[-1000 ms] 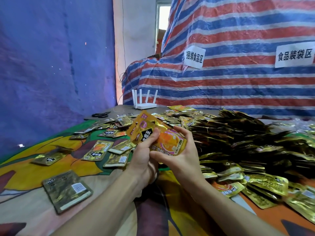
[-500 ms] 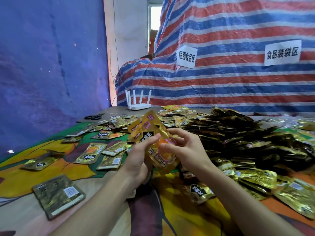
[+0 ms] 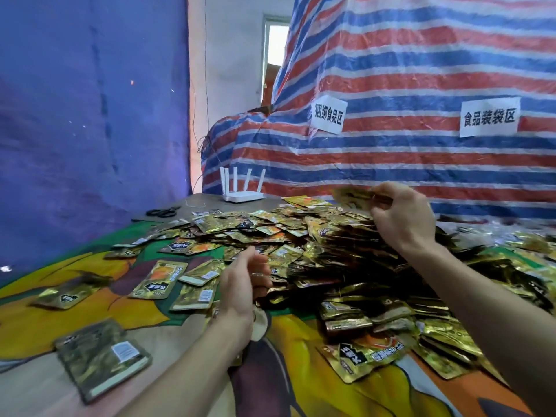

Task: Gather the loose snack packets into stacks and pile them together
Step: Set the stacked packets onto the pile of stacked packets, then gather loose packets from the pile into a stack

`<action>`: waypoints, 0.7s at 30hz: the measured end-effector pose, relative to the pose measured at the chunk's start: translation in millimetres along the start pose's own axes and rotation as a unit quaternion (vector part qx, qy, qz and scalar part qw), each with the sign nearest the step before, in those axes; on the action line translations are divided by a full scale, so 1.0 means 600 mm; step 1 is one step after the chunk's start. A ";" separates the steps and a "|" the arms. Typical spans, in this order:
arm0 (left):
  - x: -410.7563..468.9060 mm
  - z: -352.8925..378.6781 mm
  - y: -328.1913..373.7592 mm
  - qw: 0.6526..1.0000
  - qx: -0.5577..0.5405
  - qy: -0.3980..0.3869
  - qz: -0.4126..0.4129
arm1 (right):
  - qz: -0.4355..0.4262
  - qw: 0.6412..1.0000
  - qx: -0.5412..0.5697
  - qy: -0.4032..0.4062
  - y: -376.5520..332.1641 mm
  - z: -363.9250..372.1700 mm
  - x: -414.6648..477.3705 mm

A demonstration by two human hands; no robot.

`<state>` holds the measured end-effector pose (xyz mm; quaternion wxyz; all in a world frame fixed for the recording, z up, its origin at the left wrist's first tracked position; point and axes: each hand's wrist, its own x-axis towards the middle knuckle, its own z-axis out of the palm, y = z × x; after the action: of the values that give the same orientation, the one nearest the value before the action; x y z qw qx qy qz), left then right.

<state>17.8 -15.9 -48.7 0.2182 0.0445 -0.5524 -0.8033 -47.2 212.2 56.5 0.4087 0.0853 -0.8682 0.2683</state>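
Packets (image 3: pixel 352 195) held above the pile (image 3: pixel 346 251)
The right hand (image 3: pixel 401 216) pinches them; the left hand (image 3: pixel 244 281) hovers relaxed and empty at the pile's near edge.

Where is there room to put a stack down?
Bare cloth lies between the two forearms. Another patch sits between the nearest packet and the scattered packets at left. The heap below the right hand is crowded.

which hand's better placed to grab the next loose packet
Left. The left hand is empty and open beside the loose packets; the right hand is up over the pile, holding gathered packets.
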 end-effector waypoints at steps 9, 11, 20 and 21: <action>-0.035 0.014 -0.021 0.892 0.361 -0.168 0.215 | -0.010 0.987 -0.111 -0.114 0.015 0.017 -0.034; -0.044 0.014 -0.012 0.859 0.391 -0.152 0.293 | -0.031 0.990 -0.125 -0.063 0.006 0.020 -0.032; 0.065 -0.072 0.109 0.728 0.674 -0.048 0.120 | -0.193 0.939 0.050 -0.279 -0.142 0.095 -0.078; 0.084 -0.096 0.115 0.714 0.697 -0.047 0.047 | -0.188 0.917 0.042 -0.348 -0.157 0.111 -0.085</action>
<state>11.0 -106.3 0.3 0.1367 0.1198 -0.9667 -0.1803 -23.6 93.9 20.5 0.1192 0.3521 -0.9115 0.1761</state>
